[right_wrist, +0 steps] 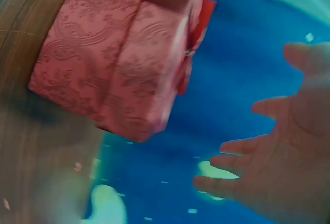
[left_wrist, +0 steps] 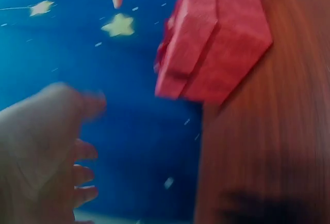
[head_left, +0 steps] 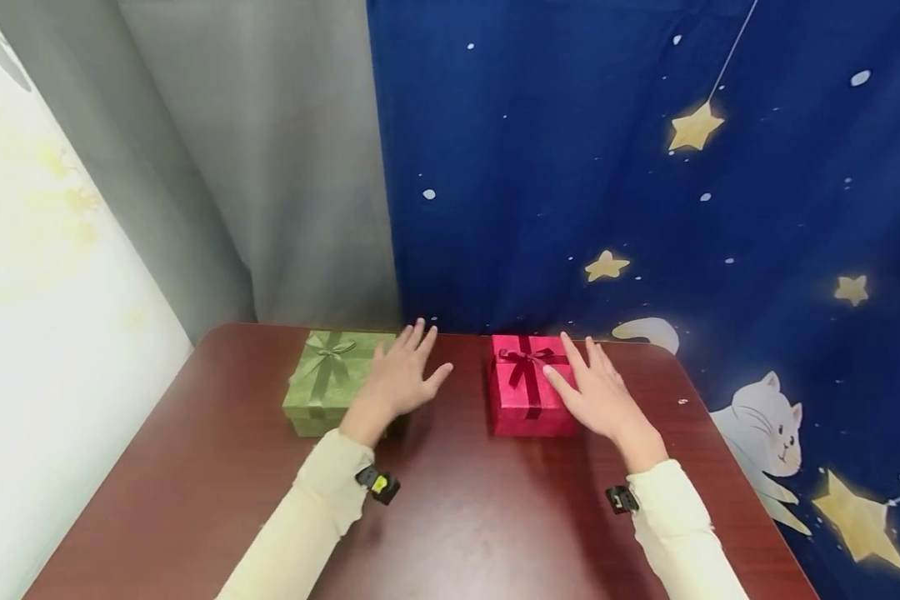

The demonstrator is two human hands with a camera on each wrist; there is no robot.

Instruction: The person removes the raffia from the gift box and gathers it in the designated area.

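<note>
A green gift box (head_left: 345, 375) with a ribbon bow stands on the left of the dark red table. My left hand (head_left: 401, 379), fingers spread, overlaps its right side in the head view and holds nothing. Further right stands a red gift box (head_left: 528, 392) with a dark red bow. My right hand (head_left: 600, 392) is at its right edge in the head view, fingers extended and nothing in its grasp. In the right wrist view a gap shows between the fingers and the patterned red box (right_wrist: 118, 49). The left wrist view has the red box (left_wrist: 216, 44) beyond my blurred left hand.
The brown-red table (head_left: 457, 533) has a rounded back edge against a grey curtain (head_left: 300, 167) and a blue curtain (head_left: 532, 167) with stars and a cat. A white surface (head_left: 45, 292) borders the left side. Black wrist cameras sit at both cuffs.
</note>
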